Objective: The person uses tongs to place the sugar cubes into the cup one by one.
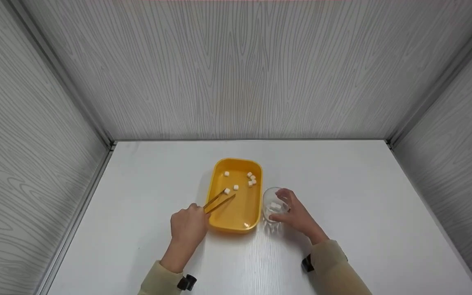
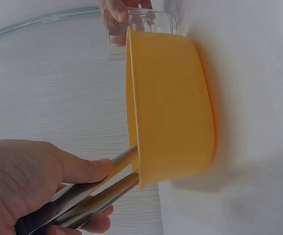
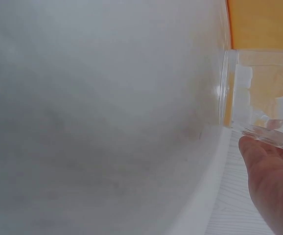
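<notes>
My left hand (image 1: 189,225) grips a pair of metal tongs (image 1: 220,203), whose spread arms reach over the near-left rim of a yellow tray (image 1: 238,215). A white cube (image 1: 227,191) lies by one tong tip; whether they touch I cannot tell. Several more white cubes (image 1: 236,187) are scattered in the tray. To the tray's right, my right hand (image 1: 299,215) holds a clear glass (image 1: 267,200) between thumb and fingers. White cubes (image 1: 275,205) show inside it. The left wrist view shows the thumb along one arm of the tongs (image 2: 100,201); the tips are hidden behind the tray wall.
Tray and glass stand close together on a white table (image 1: 158,176). Pale wood-grain panels (image 1: 240,82) enclose the back and both sides. A cluster of cubes (image 1: 253,178) sits along the tray's right side.
</notes>
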The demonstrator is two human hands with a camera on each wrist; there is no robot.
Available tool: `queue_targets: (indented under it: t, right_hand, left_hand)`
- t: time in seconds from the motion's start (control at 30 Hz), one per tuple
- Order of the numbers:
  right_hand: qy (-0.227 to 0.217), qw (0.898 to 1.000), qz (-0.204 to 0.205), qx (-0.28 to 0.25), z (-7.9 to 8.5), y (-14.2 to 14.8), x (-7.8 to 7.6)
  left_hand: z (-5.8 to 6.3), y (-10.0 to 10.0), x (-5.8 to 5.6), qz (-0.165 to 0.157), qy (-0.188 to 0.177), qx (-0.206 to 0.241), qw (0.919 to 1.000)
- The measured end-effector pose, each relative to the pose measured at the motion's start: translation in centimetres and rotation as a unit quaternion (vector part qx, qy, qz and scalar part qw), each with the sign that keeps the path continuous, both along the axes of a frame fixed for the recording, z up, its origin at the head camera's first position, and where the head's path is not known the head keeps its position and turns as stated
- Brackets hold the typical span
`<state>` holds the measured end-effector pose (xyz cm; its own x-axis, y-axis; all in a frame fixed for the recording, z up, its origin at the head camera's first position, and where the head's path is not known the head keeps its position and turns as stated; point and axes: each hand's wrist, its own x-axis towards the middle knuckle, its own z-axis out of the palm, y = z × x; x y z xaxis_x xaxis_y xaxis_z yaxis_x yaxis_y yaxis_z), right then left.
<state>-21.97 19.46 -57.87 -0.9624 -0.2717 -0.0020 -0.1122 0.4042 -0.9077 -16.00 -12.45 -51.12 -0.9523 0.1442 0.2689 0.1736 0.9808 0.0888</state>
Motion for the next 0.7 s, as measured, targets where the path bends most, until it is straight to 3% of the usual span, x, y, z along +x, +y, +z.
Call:
queue_targets:
  t: [0.2, 0.53, 0.7]
  right_hand:
    - [-0.008, 1.0, -0.012, 0.023, 0.0, -0.1, -0.1]
    - [0.001, 1.0, -0.008, 0.008, 0.0, -0.1, 0.0]
    - [0.0, 1.0, -0.003, 0.009, 1.6, -0.6, 0.6]
  left_hand:
    - [0.1, -0.1, -0.1, 0.001, -0.008, 0.002, 1.0]
    - [0.1, -0.2, -0.3, 0.005, -0.015, -0.02, 0.9997]
    - [0.1, -0.3, -0.3, 0.003, -0.013, -0.018, 0.9997]
